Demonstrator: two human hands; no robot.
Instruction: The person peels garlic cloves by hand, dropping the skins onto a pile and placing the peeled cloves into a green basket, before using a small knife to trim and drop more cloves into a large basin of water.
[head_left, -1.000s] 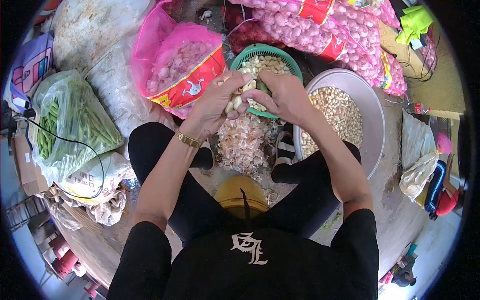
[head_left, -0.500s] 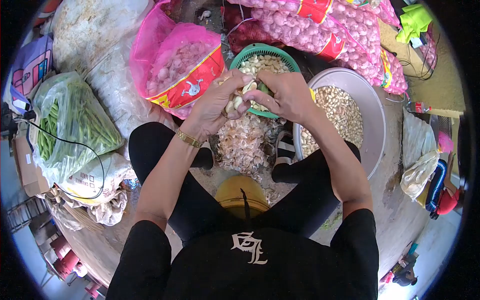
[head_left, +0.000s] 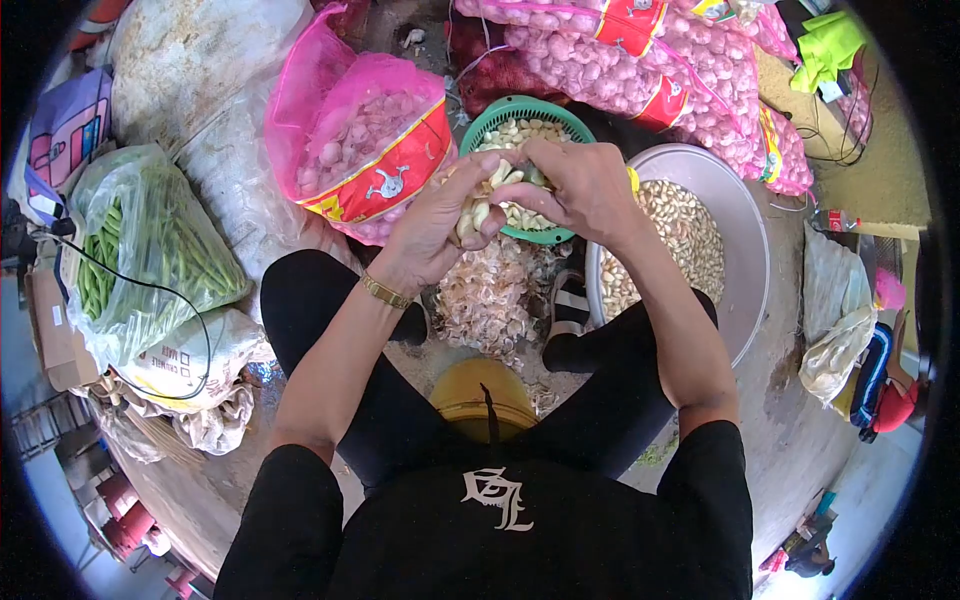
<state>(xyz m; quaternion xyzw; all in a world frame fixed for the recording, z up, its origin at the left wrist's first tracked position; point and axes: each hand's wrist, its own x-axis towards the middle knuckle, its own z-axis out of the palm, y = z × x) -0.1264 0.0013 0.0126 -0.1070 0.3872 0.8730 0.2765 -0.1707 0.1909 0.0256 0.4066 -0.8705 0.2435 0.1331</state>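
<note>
My left hand (head_left: 425,235) is cupped around several pale garlic cloves (head_left: 474,216), fingers curled over them. Facing it, my right hand (head_left: 597,195) is closed, thumb and forefinger meeting at the cloves. A yellow end of what looks like a small knife (head_left: 633,180) sticks out past the right hand; most of it is hidden. Both hands are above the near part of a green basket (head_left: 582,122) that holds peeled cloves. Below them lies a heap of garlic skins (head_left: 485,300) on the ground, between my feet.
To the right stands a large pale basin (head_left: 745,270) with unpeeled cloves. An open pink mesh bag (head_left: 300,130) of garlic is at left, and full garlic sacks (head_left: 690,60) lie behind. Green beans in a plastic bag (head_left: 165,250) sit far left. A yellow bucket (head_left: 485,395) stands between my legs.
The hands stay together over the basket with slight finger movement. The cloves in the left hand have shifted a little. The view has moved slightly.
</note>
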